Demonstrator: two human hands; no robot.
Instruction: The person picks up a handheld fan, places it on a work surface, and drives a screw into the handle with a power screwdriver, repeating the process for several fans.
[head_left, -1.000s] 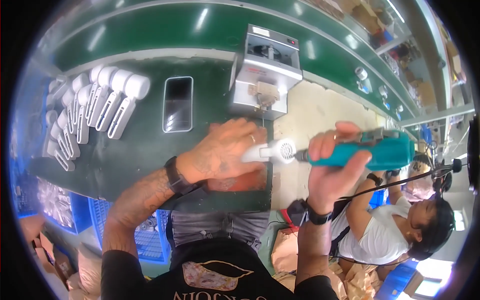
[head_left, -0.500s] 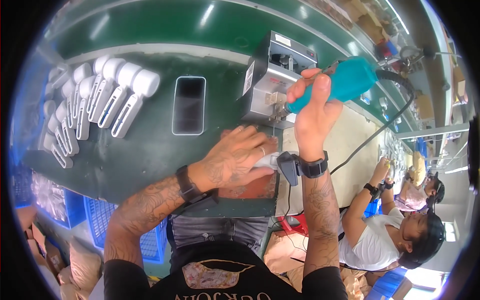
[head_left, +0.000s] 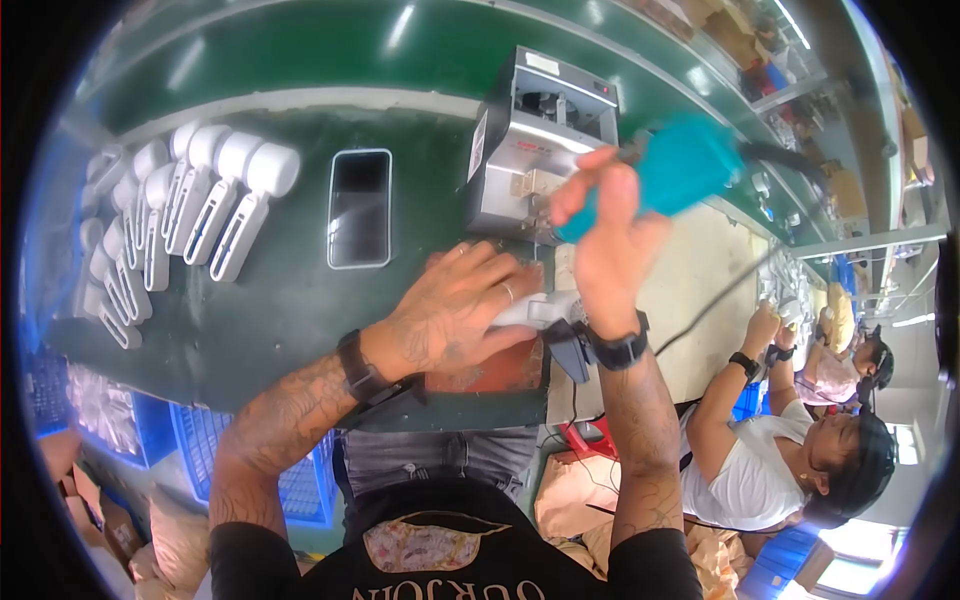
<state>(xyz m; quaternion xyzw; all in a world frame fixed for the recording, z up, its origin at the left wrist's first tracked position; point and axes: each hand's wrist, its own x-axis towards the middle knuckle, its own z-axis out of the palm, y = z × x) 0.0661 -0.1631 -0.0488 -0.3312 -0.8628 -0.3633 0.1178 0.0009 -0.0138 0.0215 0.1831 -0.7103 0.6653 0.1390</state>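
Note:
My left hand point(head_left: 462, 308) is closed around a white plastic piece point(head_left: 537, 311) above a reddish-brown mat point(head_left: 490, 372). Part of that piece is covered by my fingers and my right wrist. In my right hand point(head_left: 622, 240) is a teal electric screwdriver point(head_left: 690, 165), blurred by motion, its tip by the front of a grey box-shaped screw feeder point(head_left: 520, 150). I cannot make out whether a screw sits on the tip. White handheld units with round heads and slotted handles point(head_left: 240, 230) lie in rows on the left of the green table.
A phone point(head_left: 360, 210) lies flat between the white units and the feeder. The driver's black cable point(head_left: 715, 300) runs along the right side. Blue crates point(head_left: 300, 470) stand below the table edge. On the right, a co-worker in a white shirt point(head_left: 750, 470) handles small parts.
The whole view has shifted slightly. My right hand and the screwdriver have moved a little and are now blurred. More of the white piece shows beside my left hand.

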